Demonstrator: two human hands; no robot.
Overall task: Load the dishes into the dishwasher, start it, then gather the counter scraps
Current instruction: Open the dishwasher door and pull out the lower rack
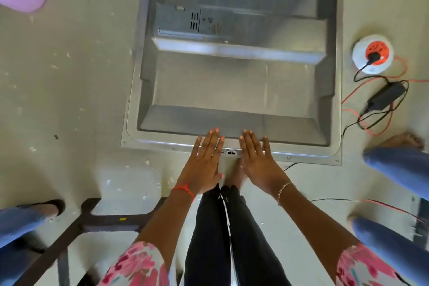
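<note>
While stretched out side by side, the left hand (pixel 205 158) and right hand (pixel 257 160) lie flat, fingers straight, holding nothing, seemingly resting on the near edge of the dishwasher door (pixel 232 86), which is folded down open; farther back sits its detergent dispenser (pixel 185 22).

On the pale, paint-flecked concrete floor (pixel 69 76), a dark metal frame (pixel 104 220) stands back and left of the left hand (pixel 204 160); a white-and-orange round socket reel (pixel 372 53) and black power adapter (pixel 386 95) lie well right of the right hand (pixel 257 160).
</note>
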